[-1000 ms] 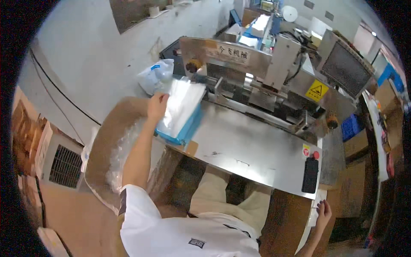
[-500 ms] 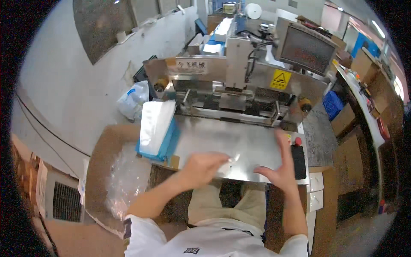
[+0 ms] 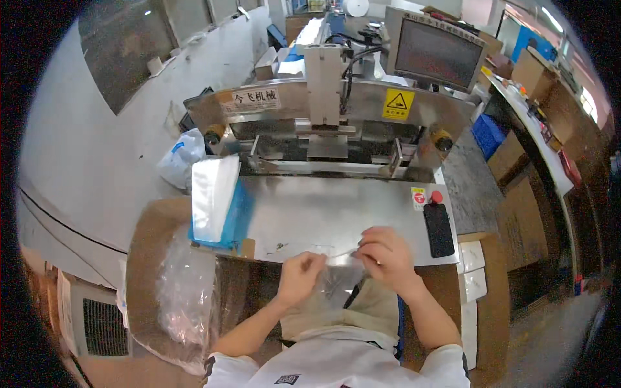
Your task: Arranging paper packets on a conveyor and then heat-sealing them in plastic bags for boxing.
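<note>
A clear, thin plastic bag (image 3: 340, 282) is stretched between the person's two hands at the front edge of the flat, brushed silver metal worktop (image 3: 323, 210). Its upper edge runs left to right from one hand to the other, and the sheet hangs from there toward the person, over the beige trousers (image 3: 309, 313). Its lower end blends into the cloth behind it, so I cannot tell which way its long axis runs.

The left hand (image 3: 302, 278) is closed, thumb and fingers pinching the bag's left side. The right hand (image 3: 387, 257) is curled, its fingertips at the bag's right side; the exact grip of each finger is too blurred to tell.

On the worktop's left end, a stack of whitish, glossy flat plastic bags (image 3: 212, 199) rests on a bright blue holder (image 3: 238, 216), its long axis pointing away from the person, the far end leaning slightly right. Left of the knees, an open brown cardboard box (image 3: 145, 258) contains loose, crumpled clear plastic (image 3: 186, 284). A black rectangular phone-like slab (image 3: 439, 231) lies lengthwise away from the person at the worktop's right end, just nearer than a round red button (image 3: 436, 196).
</note>
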A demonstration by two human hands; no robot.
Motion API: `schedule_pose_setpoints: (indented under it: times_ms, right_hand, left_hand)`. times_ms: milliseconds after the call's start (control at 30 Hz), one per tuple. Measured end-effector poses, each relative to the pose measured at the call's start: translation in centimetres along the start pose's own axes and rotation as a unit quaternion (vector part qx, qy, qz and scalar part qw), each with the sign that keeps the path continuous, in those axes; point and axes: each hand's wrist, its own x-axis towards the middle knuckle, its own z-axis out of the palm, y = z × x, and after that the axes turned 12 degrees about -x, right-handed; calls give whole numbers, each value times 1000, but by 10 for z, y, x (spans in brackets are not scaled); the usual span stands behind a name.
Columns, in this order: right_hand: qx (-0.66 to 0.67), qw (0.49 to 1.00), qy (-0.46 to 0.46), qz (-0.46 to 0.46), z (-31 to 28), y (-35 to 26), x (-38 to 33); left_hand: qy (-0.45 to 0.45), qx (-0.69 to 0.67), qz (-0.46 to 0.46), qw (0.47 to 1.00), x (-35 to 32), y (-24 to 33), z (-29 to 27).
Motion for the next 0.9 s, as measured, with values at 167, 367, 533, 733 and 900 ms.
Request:
schedule_pose_setpoints:
  times_ms: [167, 367, 533, 733, 900]
  right_hand:
    - [4, 986, -169, -12, 7, 8, -23]
    - [-11, 969, -248, 10, 1, 18, -13]
    - [-20, 919, -383, 91, -20, 34, -9]
    - [144, 930, -338, 27, 15, 90, 14]
    - [122, 902, -382, 161, 97, 172, 47]
  left_hand:
    - [-166, 224, 432, 858, -1, 49, 6]
    - [-268, 333, 301, 852, 27, 56, -7]
    - [-280, 336, 145, 887, 32, 76, -33]
    - [-339, 339, 117, 870, 97, 86, -61]
    - [-327, 328, 105, 880, 240, 48, -84]
